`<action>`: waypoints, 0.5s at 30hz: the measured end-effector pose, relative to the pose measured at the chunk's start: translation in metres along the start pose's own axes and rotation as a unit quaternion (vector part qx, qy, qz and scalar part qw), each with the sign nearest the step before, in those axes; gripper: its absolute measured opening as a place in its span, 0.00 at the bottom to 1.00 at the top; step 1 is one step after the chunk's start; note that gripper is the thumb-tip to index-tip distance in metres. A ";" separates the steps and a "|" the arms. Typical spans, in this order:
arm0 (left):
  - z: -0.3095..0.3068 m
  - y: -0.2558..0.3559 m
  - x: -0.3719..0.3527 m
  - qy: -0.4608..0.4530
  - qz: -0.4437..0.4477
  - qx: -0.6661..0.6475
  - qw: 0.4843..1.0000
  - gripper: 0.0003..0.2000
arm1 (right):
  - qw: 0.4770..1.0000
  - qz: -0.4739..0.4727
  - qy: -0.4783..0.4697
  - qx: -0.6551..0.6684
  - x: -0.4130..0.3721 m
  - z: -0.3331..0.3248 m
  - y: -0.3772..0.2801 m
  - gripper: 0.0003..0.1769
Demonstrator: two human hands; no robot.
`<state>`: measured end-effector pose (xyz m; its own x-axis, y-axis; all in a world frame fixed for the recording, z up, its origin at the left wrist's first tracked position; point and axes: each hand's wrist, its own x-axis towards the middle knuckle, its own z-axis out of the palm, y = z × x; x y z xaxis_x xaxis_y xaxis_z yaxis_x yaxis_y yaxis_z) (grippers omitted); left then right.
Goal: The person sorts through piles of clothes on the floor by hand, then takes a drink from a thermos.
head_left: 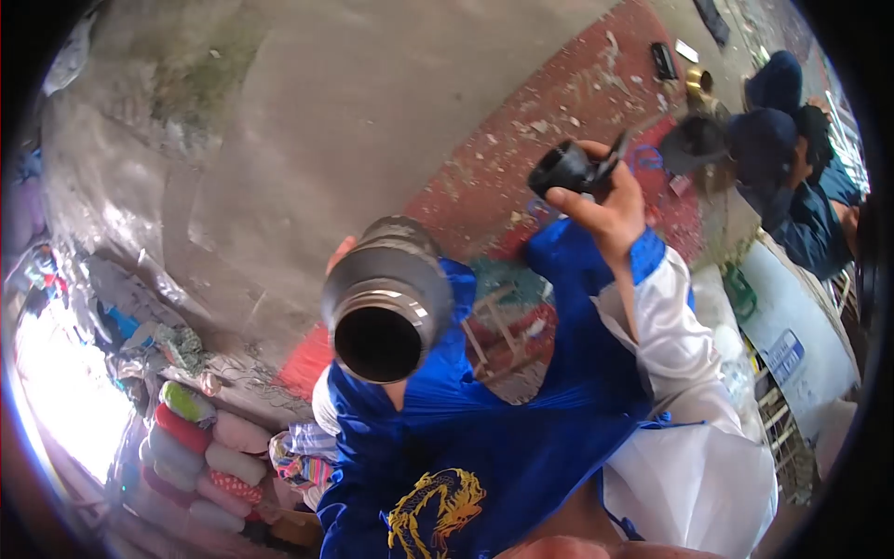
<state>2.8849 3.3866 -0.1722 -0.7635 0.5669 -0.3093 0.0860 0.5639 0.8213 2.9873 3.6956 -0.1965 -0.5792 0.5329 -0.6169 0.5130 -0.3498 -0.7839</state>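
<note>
The left hand [341, 253] is curled behind a big metal pipe [386, 298] and holds it up close, open end toward us. The right hand [607, 210] grips a small black tube [563, 168] higher up, well apart from the pipe. This looks like a hold-and-look step, and any next move needs two firm grips.

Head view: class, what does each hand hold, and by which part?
Right hand grips the black tube by its rear end; left hand, mostly hidden, holds the metal funnel from behind.
</note>
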 end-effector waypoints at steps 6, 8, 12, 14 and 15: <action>0.017 0.013 0.012 0.104 -0.094 -0.485 0.863 0.35 | 0.996 -0.090 -0.002 0.025 -0.034 0.014 -0.006 0.39; 0.029 0.004 -0.002 0.141 -0.041 -0.422 0.895 0.44 | 0.991 -0.120 -0.017 0.051 -0.051 0.014 -0.004 0.40; 0.028 0.036 -0.023 0.150 0.080 -0.360 0.917 0.52 | 0.984 -0.169 -0.014 0.044 -0.085 0.008 0.007 0.40; 0.036 0.050 -0.031 0.192 0.292 -0.308 0.885 0.54 | 0.983 -0.175 -0.008 0.058 -0.088 0.002 0.020 0.39; 0.035 0.054 -0.037 0.194 0.290 -0.303 0.887 0.54 | 0.984 -0.165 -0.010 0.062 -0.091 0.001 0.021 0.39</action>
<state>2.9406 3.4167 -0.1335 -0.8761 0.3404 0.3415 0.2664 -0.2487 0.9312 3.0499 3.6386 -0.1564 -0.7140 0.6184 -0.3284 0.2145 -0.2534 -0.9433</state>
